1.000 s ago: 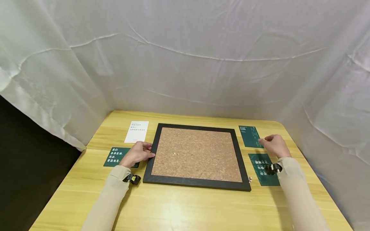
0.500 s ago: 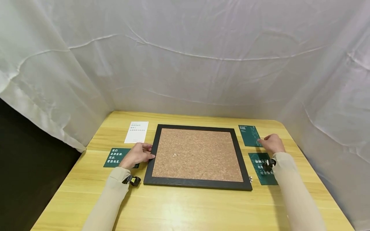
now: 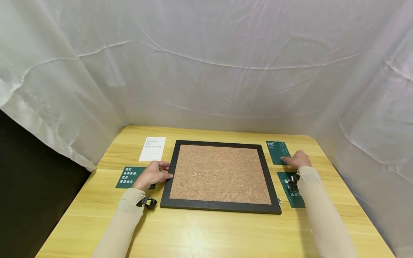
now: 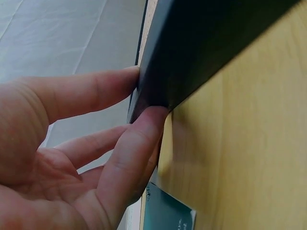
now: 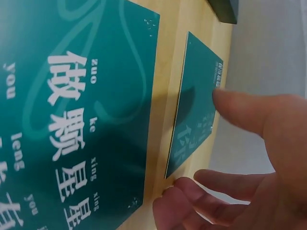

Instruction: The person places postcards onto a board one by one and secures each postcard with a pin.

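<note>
A corkboard (image 3: 222,172) in a black frame lies flat in the middle of the table. My left hand (image 3: 153,174) holds its left edge; in the left wrist view thumb and fingertips meet the dark frame (image 4: 187,43) at its upper and lower edges. My right hand (image 3: 297,160) reaches over the far right green card (image 3: 276,151). The right wrist view shows the thumb right at that card (image 5: 194,96), with bent fingers near its lower corner and a gap between them. A larger lettered green card (image 5: 100,96) fills the left of this view.
Nearer lies another green card (image 3: 292,200), partly under the right wrist. On the left are a white card (image 3: 152,148) and a green card (image 3: 126,178), partly behind the left hand. Tiny pale pieces sit on the cork (image 3: 196,174) and beside its lower right corner. White cloth (image 3: 206,64) hangs behind.
My right hand has moved leftward, from the far right card's right edge to over its lower right part. The left hand stays at the frame.
</note>
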`<state>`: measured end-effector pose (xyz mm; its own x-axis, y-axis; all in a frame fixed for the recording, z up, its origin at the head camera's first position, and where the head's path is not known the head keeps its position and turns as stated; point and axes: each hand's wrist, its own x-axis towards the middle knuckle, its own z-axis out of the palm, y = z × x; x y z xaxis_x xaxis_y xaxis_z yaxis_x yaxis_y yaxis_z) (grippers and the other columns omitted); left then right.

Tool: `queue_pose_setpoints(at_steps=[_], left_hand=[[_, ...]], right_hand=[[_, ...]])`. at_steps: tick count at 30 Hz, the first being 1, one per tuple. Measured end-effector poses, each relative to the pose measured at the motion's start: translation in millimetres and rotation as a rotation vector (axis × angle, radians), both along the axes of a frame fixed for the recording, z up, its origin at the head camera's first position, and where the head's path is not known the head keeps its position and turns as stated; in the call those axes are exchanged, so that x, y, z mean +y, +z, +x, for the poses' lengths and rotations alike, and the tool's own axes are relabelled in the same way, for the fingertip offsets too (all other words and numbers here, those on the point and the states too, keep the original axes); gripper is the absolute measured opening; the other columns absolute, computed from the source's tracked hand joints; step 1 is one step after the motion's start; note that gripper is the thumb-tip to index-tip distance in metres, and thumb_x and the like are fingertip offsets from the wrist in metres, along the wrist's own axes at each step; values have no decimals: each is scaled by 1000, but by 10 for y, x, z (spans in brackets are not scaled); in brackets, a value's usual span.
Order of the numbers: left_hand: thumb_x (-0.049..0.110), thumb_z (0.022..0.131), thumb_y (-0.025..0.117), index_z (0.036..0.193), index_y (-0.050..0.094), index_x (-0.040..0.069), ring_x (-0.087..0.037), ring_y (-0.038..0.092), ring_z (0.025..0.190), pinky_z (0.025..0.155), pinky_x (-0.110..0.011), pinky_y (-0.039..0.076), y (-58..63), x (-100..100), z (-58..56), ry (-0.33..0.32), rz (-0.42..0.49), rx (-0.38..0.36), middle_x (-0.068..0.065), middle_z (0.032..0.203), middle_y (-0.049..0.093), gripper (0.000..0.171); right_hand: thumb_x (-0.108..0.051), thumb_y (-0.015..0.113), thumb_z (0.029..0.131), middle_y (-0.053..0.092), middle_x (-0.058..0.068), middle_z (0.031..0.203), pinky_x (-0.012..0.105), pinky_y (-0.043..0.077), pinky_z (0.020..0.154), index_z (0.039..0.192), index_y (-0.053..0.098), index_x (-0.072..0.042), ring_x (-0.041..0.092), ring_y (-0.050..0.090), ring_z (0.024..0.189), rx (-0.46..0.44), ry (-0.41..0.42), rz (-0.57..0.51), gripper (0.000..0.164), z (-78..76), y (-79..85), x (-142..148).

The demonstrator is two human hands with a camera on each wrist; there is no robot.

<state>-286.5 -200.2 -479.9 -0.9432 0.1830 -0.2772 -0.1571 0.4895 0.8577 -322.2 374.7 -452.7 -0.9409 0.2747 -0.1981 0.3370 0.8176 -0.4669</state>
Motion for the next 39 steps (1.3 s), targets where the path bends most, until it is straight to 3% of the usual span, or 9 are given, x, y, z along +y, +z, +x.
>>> queue_pose_setpoints(at_steps=[2,6,8,14,21,25,30,36,39], left_hand=[[10,94,74,150,50,-3,-30,68,117,91,-40,62,2,-1,-4,0,2,-1,-25,143,57,62],[10,94,74,149,51,-3,-30,69,115,90,-39,62,7,3,-13,6,8,1,-26,143,58,61],[10,94,73,149,51,-3,-30,69,114,89,-38,62,6,6,-15,8,10,4,-26,143,58,60],[8,94,73,148,52,-4,-31,70,116,89,-38,62,-1,24,-10,11,18,8,-27,144,57,59],[7,94,72,148,52,-4,-30,70,114,89,-38,63,1,28,-2,16,18,10,-27,144,58,58],[7,94,72,148,52,-5,-31,70,115,89,-37,63,5,26,1,18,20,9,-27,144,58,58],[6,94,73,148,52,-5,-31,70,116,89,-38,63,5,23,1,19,23,5,-27,145,57,59],[7,94,73,148,52,-4,-30,70,115,90,-38,62,-9,12,-7,17,19,2,-26,144,57,60],[9,94,74,148,52,-3,-29,69,115,89,-37,62,-11,4,-7,18,8,-1,-25,143,58,60]], right_hand=[[-45,67,96,48,16,76,40,45,63,87,57,8,29,48,71,-14,4,28,54,-31,-10,-20],[-48,69,93,49,38,116,57,47,82,122,54,20,45,47,98,-26,9,90,76,-91,-48,-52],[-47,70,93,46,42,123,62,46,90,125,52,21,49,45,103,-36,8,104,78,-114,-69,-65],[-41,76,90,49,41,124,62,48,89,126,54,20,49,48,103,-27,-31,85,74,-126,-76,-96],[-42,79,88,59,33,112,42,53,65,123,57,18,37,55,89,-41,-36,23,73,-70,-34,-85],[-43,80,87,61,27,105,35,50,61,121,58,16,31,55,84,-62,-22,-16,72,-66,-60,-41],[-48,79,87,59,25,104,39,52,66,118,58,15,31,55,84,-124,0,-36,73,-59,-74,11],[-53,75,88,44,42,140,60,55,94,144,36,23,51,56,116,-180,-7,-51,102,-50,-70,67],[-51,75,89,44,43,132,61,53,95,142,33,25,51,55,114,-174,8,-76,102,-50,-66,109]])
